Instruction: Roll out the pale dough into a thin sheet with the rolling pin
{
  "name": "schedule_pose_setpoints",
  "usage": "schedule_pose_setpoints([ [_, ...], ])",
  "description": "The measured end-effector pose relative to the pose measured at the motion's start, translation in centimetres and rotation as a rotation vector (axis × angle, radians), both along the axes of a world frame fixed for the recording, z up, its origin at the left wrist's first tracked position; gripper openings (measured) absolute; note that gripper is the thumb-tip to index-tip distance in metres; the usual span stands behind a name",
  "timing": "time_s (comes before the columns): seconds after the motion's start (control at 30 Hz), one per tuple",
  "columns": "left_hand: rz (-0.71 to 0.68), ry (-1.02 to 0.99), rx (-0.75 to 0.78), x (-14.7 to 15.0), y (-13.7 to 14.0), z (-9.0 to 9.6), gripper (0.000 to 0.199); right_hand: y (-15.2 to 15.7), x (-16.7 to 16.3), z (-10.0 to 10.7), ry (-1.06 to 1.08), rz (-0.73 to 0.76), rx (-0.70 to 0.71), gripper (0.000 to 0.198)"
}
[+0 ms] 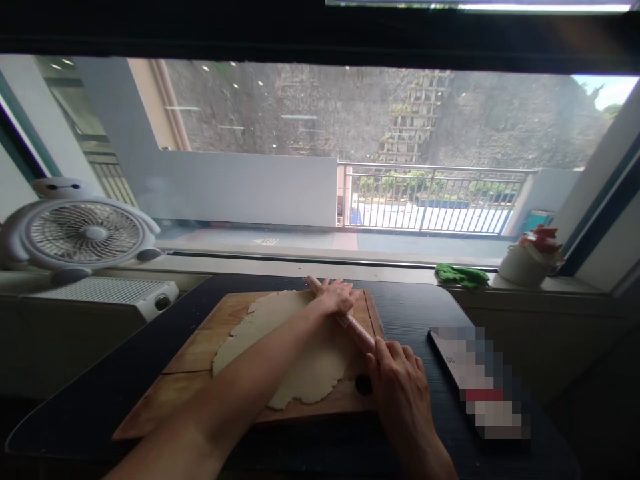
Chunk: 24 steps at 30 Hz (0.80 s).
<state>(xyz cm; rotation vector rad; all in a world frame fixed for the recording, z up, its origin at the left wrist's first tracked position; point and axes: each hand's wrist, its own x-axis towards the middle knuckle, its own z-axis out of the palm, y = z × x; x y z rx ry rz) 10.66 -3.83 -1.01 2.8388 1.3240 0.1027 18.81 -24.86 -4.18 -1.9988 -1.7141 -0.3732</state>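
Nearby, a wooden board lies on the dark counter, its left corner close to the counter's front edge and the left forearm slanting over it. A strip of counter separates the board from a flat, pixelated panel on the right; another stretch runs along the left. The right hand has its fingers bent round the near end of a rolling pin, just beside a dark round spot on the board. A ragged-edged sheet of dough covers much of the board — bare wood shows on both sides of it. Farther up, the left hand lies palm down across the pin, fingers spread, the far tip poking past them. Past the counter's far edge runs a pale sill, with a fan behind a slatted white unit at left, and a green cloth beside a white pot at right. Outside stand a low wall and metal railing, then a rough grey slope.
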Motion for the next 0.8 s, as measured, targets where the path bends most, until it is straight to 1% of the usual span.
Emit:
schedule_pose_setpoints([
  [0.07, -0.03, -0.009, 0.02, -2.3, -1.0, -0.4, 0.043, -0.3, -0.7, -0.3, 0.006, 0.044, 0.011, 0.03],
  [0.17, -0.06, -0.088, 0.129, -7.9, -3.5, -1.1, 0.042, -1.0, -2.2, -1.0, 0.026, 0.127, 0.037, 0.034],
  [0.27, -0.062, -0.164, 0.238, -13.1, -6.2, -1.7, 0.043, -1.6, -3.2, -1.2, 0.037, 0.172, 0.051, 0.034],
  [0.33, -0.063, -0.167, 0.271, -14.8, -7.2, -1.9, 0.045, -1.7, -3.3, -1.1, 0.036, 0.183, 0.044, 0.034],
  [0.37, -0.059, -0.164, 0.272, -15.0, -7.4, -2.0, 0.045, -1.8, -3.2, -0.9, 0.035, 0.179, 0.035, 0.033],
  [0.4, -0.055, -0.162, 0.26, -14.7, -7.2, -1.9, 0.045, -1.7, -3.0, -0.7, 0.034, 0.174, 0.024, 0.032],
  [0.47, -0.035, -0.163, 0.196, -12.8, -6.1, -1.8, 0.046, -1.4, -2.5, -0.2, 0.026, 0.155, 0.005, 0.03],
  [0.57, -0.002, -0.17, 0.094, -7.9, -3.1, -1.5, 0.048, -0.8, -1.4, 0.4, 0.004, 0.099, -0.019, 0.026],
  [0.67, 0.001, -0.183, 0.07, -3.6, -0.7, -1.3, 0.049, -0.2, -0.4, 0.7, -0.018, 0.046, -0.053, 0.023],
  [0.73, -0.001, -0.189, 0.065, -2.6, -0.1, -1.2, 0.048, 0.0, -0.2, 0.9, -0.021, 0.048, -0.081, 0.022],
  [0.8, -0.01, -0.187, 0.062, -3.8, -0.6, -1.3, 0.044, 0.0, -0.5, 1.2, -0.012, 0.083, -0.1, 0.021],
])
